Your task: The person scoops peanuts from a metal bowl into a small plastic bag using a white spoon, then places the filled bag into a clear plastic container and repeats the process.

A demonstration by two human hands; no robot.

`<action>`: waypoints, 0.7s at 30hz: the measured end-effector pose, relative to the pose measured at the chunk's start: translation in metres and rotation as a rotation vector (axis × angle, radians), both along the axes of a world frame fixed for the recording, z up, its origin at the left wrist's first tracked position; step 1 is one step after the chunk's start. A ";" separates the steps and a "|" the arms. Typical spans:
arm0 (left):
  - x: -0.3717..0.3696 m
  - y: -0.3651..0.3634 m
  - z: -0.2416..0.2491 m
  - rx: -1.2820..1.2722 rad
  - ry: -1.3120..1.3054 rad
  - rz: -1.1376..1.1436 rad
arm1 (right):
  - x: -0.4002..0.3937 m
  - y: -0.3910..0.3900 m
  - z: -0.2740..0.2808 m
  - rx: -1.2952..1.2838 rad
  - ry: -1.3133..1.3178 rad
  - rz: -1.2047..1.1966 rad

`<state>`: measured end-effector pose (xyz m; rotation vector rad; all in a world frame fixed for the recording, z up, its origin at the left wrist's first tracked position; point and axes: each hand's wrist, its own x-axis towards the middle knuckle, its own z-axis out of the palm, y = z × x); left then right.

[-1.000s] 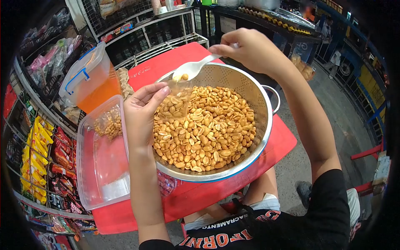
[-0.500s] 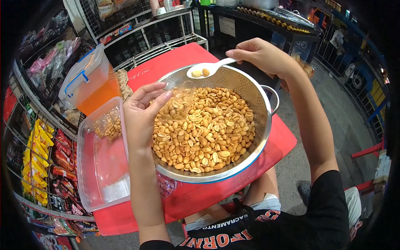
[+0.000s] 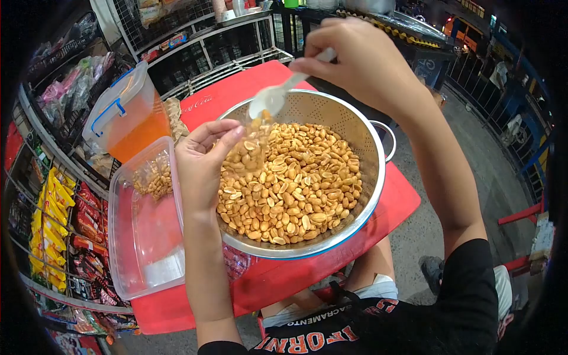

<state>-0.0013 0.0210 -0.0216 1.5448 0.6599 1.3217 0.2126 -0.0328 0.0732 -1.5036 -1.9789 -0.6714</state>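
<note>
A steel colander (image 3: 371, 195) full of peanuts (image 3: 296, 189) stands on the red table (image 3: 254, 77). Over its left side my left hand (image 3: 207, 145) pinches a small clear plastic bag (image 3: 247, 152) with peanuts inside. My right hand (image 3: 355, 53), above the colander's back rim, grips a white plastic spoon (image 3: 269, 102). The spoon is tilted down at the bag's mouth, and a peanut or two shows at its tip. Left of the colander lies a clear plastic container (image 3: 145, 236) with some peanuts in its far end.
A clear tub (image 3: 133, 118) with orange contents stands behind the container. Wire racks of snack packets (image 3: 53, 225) line the left side. A white metal rack (image 3: 260, 56) is behind the table. A red stool frame (image 3: 520, 216) and a railing are at the right.
My right hand has moved up and to the left, turning the spoon from level to tilted down over the bag. My left hand has hardly moved.
</note>
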 end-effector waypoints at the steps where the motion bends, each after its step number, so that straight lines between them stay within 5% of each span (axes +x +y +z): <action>1: 0.000 0.001 0.000 -0.005 -0.053 0.023 | -0.003 0.000 0.000 0.238 -0.096 0.061; 5: -0.003 0.002 0.001 0.004 -0.196 0.036 | 0.000 0.000 0.002 0.275 0.174 -0.005; 6: -0.003 0.003 0.001 0.005 -0.199 0.035 | -0.007 -0.007 0.008 0.020 0.368 -0.070; 7: -0.004 0.004 0.000 0.007 -0.244 0.048 | -0.003 0.001 0.005 0.024 0.363 -0.073; 9: -0.004 0.006 -0.001 0.015 -0.295 0.054 | 0.012 0.029 -0.015 -0.263 0.692 0.083; 12: -0.006 0.010 -0.004 0.001 -0.387 -0.030 | -0.016 0.024 -0.038 -0.353 0.871 0.397; 13: -0.006 0.010 -0.004 -0.016 -0.407 -0.056 | -0.025 0.014 -0.029 -0.647 0.866 0.345; 18: -0.006 0.010 -0.004 -0.042 -0.428 -0.129 | -0.046 0.034 -0.063 -0.700 1.104 0.798; 21: -0.006 0.008 -0.003 -0.042 -0.410 -0.140 | -0.048 0.027 -0.064 -0.639 1.310 0.708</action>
